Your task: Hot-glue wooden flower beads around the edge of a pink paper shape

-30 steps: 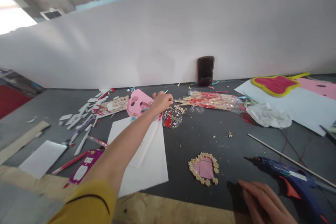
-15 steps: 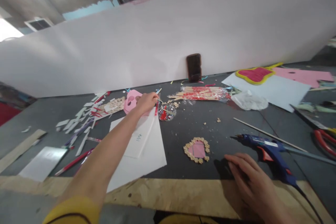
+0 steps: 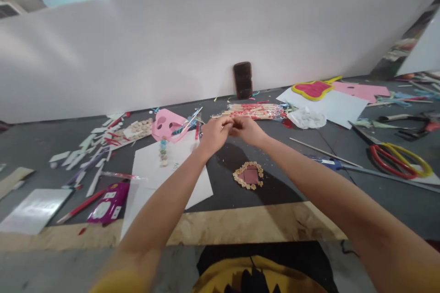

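Note:
Both my arms stretch out over a dark mat. My left hand (image 3: 215, 132) and my right hand (image 3: 248, 129) meet above it, fingers pinched together on something too small to make out. Just below them lies a small pink heart-like piece (image 3: 249, 176) edged with tan beads. A pink mask-shaped cutout (image 3: 167, 123) and a short row of beads (image 3: 163, 152) on white paper (image 3: 151, 170) lie left of my left hand. A clear bag of wooden sticks (image 3: 254, 110) sits just beyond my hands.
A dark phone (image 3: 242, 79) leans on the white board at the back. Red and yellow scissors (image 3: 400, 164) and a thin stick (image 3: 319, 149) lie to the right, paper scraps (image 3: 92, 151) and a magenta packet (image 3: 108, 197) to the left. Crumpled plastic (image 3: 307, 118) lies by the blue sheet.
My right hand left the mat by the glue gun and came up to meet my left hand, which pulled back from the bead dish. The view tilted down and right.

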`<state>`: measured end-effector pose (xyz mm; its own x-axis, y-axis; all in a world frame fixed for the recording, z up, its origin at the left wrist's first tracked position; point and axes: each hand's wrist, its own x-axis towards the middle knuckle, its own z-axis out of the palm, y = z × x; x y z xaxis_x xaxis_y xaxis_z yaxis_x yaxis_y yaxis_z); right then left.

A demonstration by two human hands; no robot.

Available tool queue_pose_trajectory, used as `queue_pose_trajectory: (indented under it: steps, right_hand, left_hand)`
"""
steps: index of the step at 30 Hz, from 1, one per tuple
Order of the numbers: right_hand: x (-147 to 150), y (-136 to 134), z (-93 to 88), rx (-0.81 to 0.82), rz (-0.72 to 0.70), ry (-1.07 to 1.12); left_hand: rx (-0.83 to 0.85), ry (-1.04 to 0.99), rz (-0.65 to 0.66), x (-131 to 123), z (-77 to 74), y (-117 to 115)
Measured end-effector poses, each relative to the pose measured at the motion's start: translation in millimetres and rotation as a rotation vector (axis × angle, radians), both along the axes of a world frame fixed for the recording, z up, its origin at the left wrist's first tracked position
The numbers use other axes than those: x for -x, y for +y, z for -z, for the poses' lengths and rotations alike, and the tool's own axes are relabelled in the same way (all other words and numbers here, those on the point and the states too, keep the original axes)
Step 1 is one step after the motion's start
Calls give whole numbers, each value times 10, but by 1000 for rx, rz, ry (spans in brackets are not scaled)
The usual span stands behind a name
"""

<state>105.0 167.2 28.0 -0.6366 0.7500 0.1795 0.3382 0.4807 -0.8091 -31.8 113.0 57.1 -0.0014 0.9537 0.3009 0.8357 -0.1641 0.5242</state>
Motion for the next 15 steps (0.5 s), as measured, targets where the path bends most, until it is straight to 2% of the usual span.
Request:
queue_pose_trajectory:
  steps: [4,7,8,10,15]
  right_hand:
    - [125,136,122,46,28,-140]
    - [168,197,60,8,52,-222]
    - [182,213,19,-21,54,-243]
    - [203,235,-74,-91,51,-276]
    - [139,236,-250,-231,99,-344]
  left_hand:
    - [-144,-78,-167,232,-77,-124]
    - [-241,-191,-248,462,-131,-306]
    - [-269,-304,-257,514,-136,-385]
    - [-201,-517,-239,552,-123,-561]
    - [-5,-493,-138,332,20,-986]
